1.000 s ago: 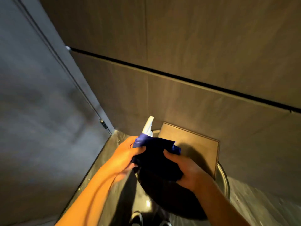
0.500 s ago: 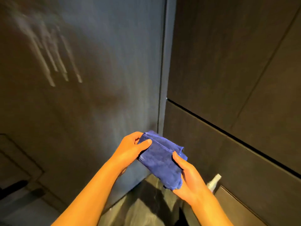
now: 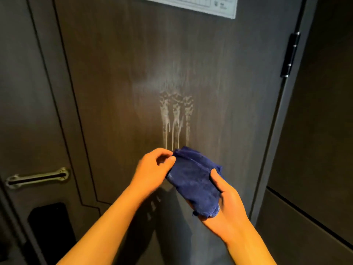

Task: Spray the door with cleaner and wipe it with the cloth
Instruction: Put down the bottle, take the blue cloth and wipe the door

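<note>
Dark wood-grain door [image 3: 118, 77] fills the view, white cleaner streaks [image 3: 175, 119] running down its middle, a metal handle [image 3: 38, 177] at left. Both forearms reach forward. Left hand [image 3: 152, 172] pinches the blue cloth [image 3: 194, 180] at its upper corner; right hand [image 3: 227, 205] clasps its lower edge, thumb on top. Half a second ago the streaks sat upper left; now they sit just above the cloth.

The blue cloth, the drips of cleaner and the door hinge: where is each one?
blue cloth [image 3: 194, 180]: head view, middle of the folded fabric.
drips of cleaner [image 3: 175, 119]: head view, centre streak running down the door.
door hinge [image 3: 290, 54]: head view, middle of the black plate.
</note>
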